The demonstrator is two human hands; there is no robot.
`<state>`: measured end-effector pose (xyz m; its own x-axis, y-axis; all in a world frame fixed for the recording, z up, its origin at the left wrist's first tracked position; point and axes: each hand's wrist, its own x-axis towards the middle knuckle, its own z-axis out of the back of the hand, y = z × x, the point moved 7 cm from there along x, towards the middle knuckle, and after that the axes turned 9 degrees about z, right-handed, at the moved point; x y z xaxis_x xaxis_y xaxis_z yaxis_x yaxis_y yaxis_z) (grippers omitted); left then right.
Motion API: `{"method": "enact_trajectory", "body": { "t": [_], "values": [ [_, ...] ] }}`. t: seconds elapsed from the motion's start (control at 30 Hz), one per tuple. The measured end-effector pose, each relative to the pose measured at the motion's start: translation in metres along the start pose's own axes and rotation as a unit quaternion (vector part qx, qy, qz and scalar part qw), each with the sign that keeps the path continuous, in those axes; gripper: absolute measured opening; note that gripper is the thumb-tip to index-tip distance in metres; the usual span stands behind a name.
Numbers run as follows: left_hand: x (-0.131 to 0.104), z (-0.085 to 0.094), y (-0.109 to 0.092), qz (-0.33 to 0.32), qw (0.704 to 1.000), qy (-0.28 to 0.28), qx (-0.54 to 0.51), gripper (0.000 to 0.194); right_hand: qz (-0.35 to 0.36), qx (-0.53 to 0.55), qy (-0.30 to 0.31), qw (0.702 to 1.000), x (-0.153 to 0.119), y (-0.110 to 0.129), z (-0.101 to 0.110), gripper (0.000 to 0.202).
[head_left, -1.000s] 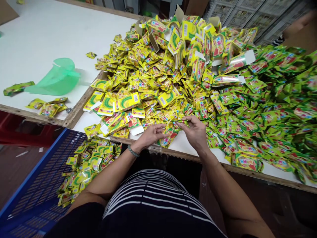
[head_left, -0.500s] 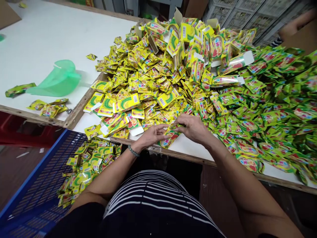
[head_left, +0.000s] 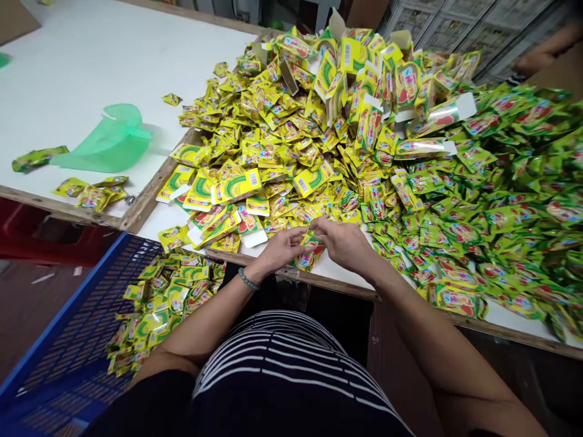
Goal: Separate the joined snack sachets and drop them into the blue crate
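Note:
Near the table's front edge, a small yellow-green carton (head_left: 310, 257) with a red fruit print is tilted between my hands. My left hand (head_left: 283, 250) grips it from the left, thumb across its front and fingers behind. My right hand (head_left: 344, 244) is closed at the carton's upper end, its fingertips pressed together there; they hide that end and anything small inside it. Just beyond my hands lies a heap of yellow candy packets (head_left: 277, 136). Opened flat cartons (head_left: 237, 187) rest on the near left of this heap.
Green packets (head_left: 455, 212) cover the table's right side. Cartons with raised flaps (head_left: 368, 121) top the heap. A green plastic scoop (head_left: 113, 142) lies left of a wooden divider (head_left: 157, 188). Below, a blue crate (head_left: 59, 328) holds filled cartons. Another person's arm (head_left: 546, 51) shows far right.
My right hand has shifted slightly left and closed in at the carton's upper end, where a green packet showed at its fingers before. My left hand keeps its grip. The view has shifted slightly.

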<state>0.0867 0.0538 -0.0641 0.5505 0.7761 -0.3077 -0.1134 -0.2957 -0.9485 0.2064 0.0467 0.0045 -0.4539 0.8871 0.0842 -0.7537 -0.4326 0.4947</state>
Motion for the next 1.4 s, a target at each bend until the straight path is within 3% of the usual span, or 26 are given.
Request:
{"method": "enact_trajectory", "body": {
  "t": [0.07,0.23,0.3,0.4,0.47,0.63,0.8,0.9,1.03,1.13,1.23,1.4],
  "values": [
    [0.0,0.0,-0.002,-0.008,1.0,0.002,0.015,0.039,0.0,-0.007,0.015,1.0,0.0,0.002,-0.005,0.029],
    [0.003,0.006,0.0,-0.017,0.998,-0.024,0.048,0.037,-0.014,0.028,-0.02,0.999,0.0,0.001,-0.014,0.035],
    [0.002,0.012,0.002,-0.016,0.997,-0.067,0.032,0.044,-0.018,0.069,-0.088,0.994,-0.005,-0.004,-0.013,0.032],
    [-0.004,0.017,0.003,-0.021,0.993,-0.114,0.003,0.057,-0.054,0.128,-0.261,0.955,-0.025,-0.022,-0.005,0.022],
    [-0.008,0.017,0.003,-0.03,0.992,-0.122,0.006,0.058,-0.069,0.173,-0.297,0.937,-0.035,-0.031,-0.013,0.022],
    [-0.014,0.014,0.002,-0.074,0.985,-0.134,0.078,0.054,-0.07,0.306,-0.237,0.919,-0.039,-0.035,-0.044,0.023],
    [-0.012,0.01,-0.004,-0.125,0.976,-0.117,0.131,0.031,-0.081,0.291,-0.211,0.93,-0.033,-0.039,-0.036,0.025],
    [-0.009,0.011,-0.004,-0.105,0.983,-0.108,0.107,0.033,-0.099,0.287,-0.209,0.93,-0.031,-0.041,-0.028,0.037],
    [-0.007,0.013,0.004,-0.031,0.995,-0.093,-0.002,0.05,-0.052,0.255,-0.185,0.948,-0.026,-0.027,-0.019,0.02],
    [-0.006,0.012,0.006,-0.008,0.995,-0.086,-0.048,0.057,-0.043,0.213,-0.177,0.96,-0.023,-0.019,-0.015,0.02],
    [-0.006,0.011,0.006,-0.004,0.995,-0.085,-0.049,0.056,-0.078,0.185,-0.172,0.964,-0.018,-0.024,-0.014,0.023],
    [-0.006,0.011,0.007,-0.01,0.996,-0.081,-0.023,0.053,-0.155,0.278,-0.079,0.945,-0.007,-0.05,-0.022,0.027]
  ]
}}
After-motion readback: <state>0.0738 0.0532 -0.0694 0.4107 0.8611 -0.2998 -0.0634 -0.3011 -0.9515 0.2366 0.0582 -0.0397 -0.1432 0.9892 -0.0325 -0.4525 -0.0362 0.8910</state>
